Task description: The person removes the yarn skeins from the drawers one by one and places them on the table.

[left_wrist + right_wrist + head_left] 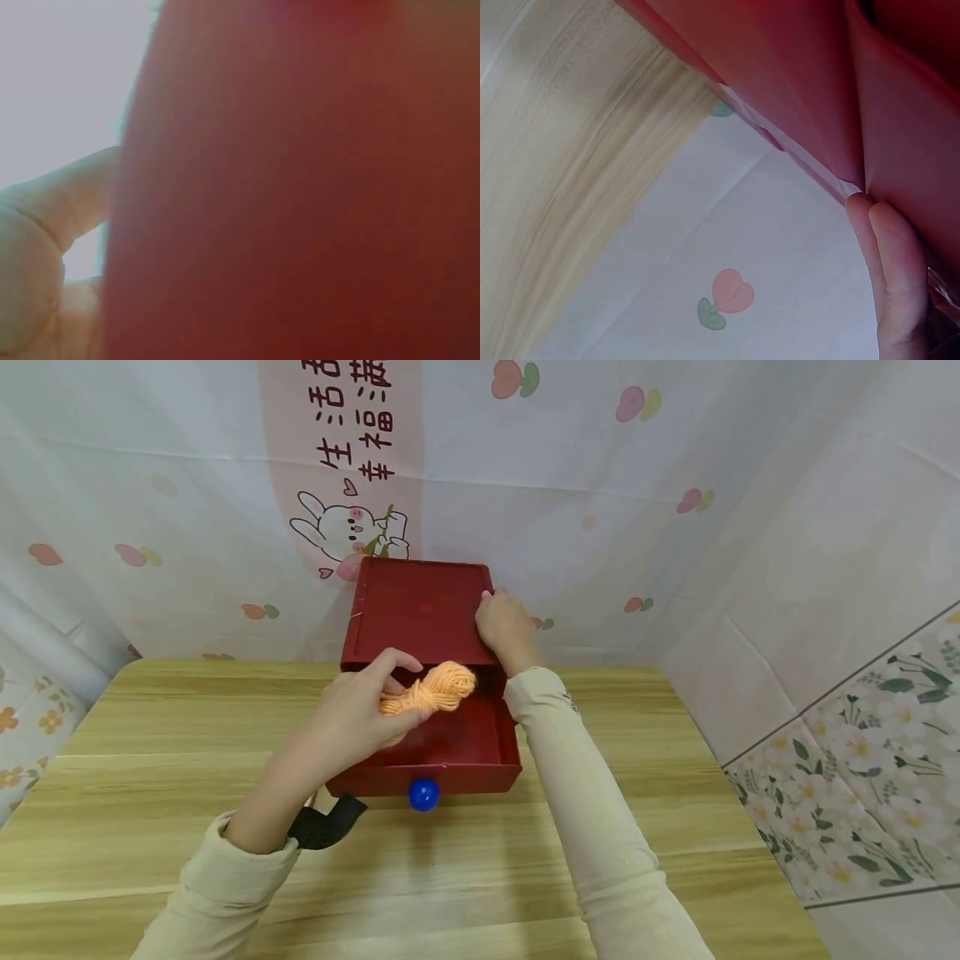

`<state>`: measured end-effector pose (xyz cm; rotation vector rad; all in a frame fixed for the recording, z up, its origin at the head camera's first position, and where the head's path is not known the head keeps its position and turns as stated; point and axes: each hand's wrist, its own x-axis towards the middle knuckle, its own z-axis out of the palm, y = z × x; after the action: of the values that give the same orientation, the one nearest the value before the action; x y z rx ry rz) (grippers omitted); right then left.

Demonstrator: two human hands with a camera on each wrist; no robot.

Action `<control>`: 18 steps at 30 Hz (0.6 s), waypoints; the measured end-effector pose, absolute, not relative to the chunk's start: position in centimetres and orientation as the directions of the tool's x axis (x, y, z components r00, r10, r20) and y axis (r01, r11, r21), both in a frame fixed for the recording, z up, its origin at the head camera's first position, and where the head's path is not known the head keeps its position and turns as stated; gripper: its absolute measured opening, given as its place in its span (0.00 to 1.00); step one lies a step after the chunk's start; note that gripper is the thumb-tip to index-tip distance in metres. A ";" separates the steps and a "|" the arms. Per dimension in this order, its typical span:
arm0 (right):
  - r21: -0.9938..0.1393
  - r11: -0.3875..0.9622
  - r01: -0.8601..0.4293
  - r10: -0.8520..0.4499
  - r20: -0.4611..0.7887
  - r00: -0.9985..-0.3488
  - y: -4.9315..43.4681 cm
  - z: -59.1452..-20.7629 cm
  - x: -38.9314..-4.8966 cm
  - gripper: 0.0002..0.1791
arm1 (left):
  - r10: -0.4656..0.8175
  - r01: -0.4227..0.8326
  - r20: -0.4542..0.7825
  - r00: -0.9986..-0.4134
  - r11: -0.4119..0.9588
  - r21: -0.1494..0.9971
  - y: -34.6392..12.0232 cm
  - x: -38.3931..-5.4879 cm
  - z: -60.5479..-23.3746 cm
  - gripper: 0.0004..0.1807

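A skein of orange yarn (437,687), tied at its middle, hangs in my left hand (360,714), pinched between thumb and fingers. It is above the pulled-out drawer (468,739) of a red box (423,610). A round blue knob (423,795) sits on the drawer's front. My right hand (506,622) rests on the right edge of the box's top. The right wrist view shows fingers (900,270) touching the red side. In the left wrist view a blurred red surface (300,187) fills most of the picture, beside part of my left hand (45,255); the yarn is hidden there.
The box stands near the back edge of a wooden table (225,760). Behind it hangs a white patterned cloth (562,527) with a rabbit drawing. A tiled wall (847,760) rises at the right. A black strap piece (330,822) sticks out by my left wrist.
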<state>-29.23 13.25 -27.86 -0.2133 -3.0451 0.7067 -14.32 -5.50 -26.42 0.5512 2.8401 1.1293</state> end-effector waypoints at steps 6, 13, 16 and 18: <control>-0.441 0.887 0.136 0.135 -0.033 -0.990 13.3 -27.9 -29.3 0.27 | 0.258 0.307 0.183 -0.949 0.607 0.733 -8.2 -12.7 -25.8 0.19; -0.442 0.886 0.141 0.137 -0.041 -0.990 13.3 -28.0 -29.4 0.27 | 0.135 0.272 0.240 -0.961 0.606 0.748 -12.4 -11.4 -26.5 0.20; -0.442 0.886 0.139 0.137 -0.036 -0.990 13.3 -27.9 -29.4 0.27 | 0.076 0.231 0.238 -0.968 0.633 0.739 -14.4 -11.1 -27.3 0.20; -0.441 0.887 0.135 0.136 -0.030 -0.990 13.3 -27.9 -29.3 0.27 | 0.039 0.203 0.234 -0.971 0.647 0.735 -15.6 -11.1 -27.9 0.20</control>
<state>-29.34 13.30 -27.94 -0.2191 -3.0498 0.7133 -11.12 -15.64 -27.94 0.2251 3.0277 1.3915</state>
